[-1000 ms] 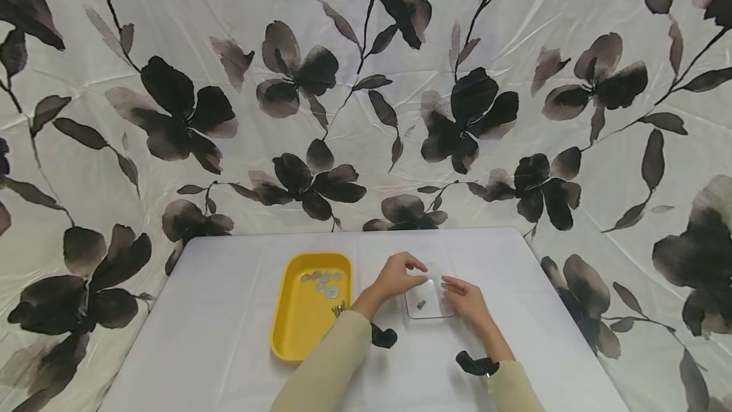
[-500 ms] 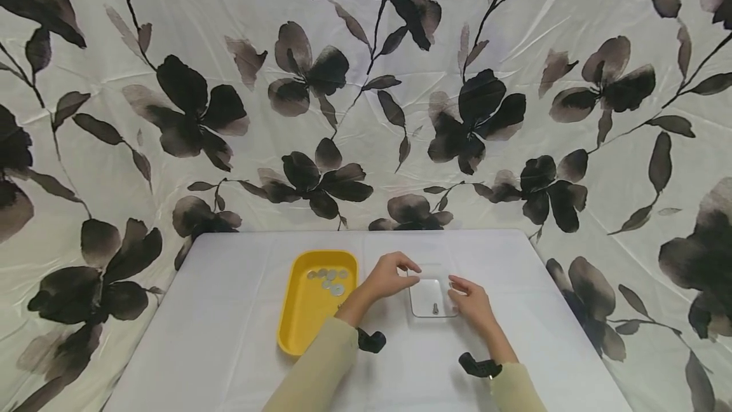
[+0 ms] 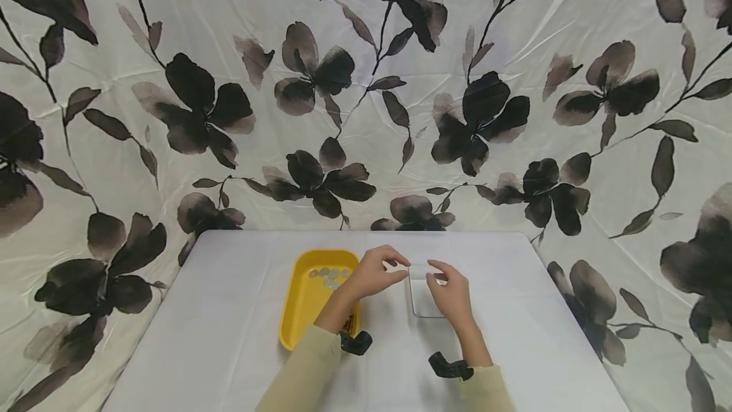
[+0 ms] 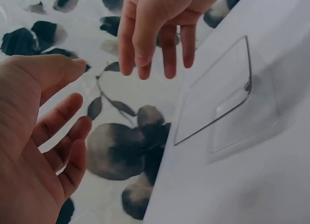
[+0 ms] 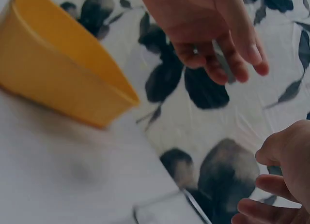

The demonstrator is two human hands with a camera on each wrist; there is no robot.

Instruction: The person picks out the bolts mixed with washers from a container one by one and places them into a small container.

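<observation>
Above the upper left of the clear, shallow lidless-looking box (image 3: 426, 304) is my left hand (image 3: 374, 272), its thumb and forefinger apart. My right hand (image 3: 452, 291) hovers over the box's right side, fingers loosely bent. Both wrist views show the hands off the table, facing each other across a gap. A narrow grey strip appears between the left fingers in the right wrist view; I cannot tell whether it is background. A small dark thing (image 4: 248, 85) shows at the box's corner in the left wrist view. My right hand hides part of the box in the head view.
Left of the box stands a yellow tray (image 3: 288, 323) with several flat grey washers (image 3: 324, 273) at its far end. My left forearm covers part of it, where dark small pieces (image 3: 349, 323) show. A flowered cloth (image 3: 366, 113) hangs behind the white table (image 3: 229, 336).
The screw seen inside the box shifted position between the earlier frames and is now hidden in the head view. My right hand has moved left and up; my left hand has drifted slightly left.
</observation>
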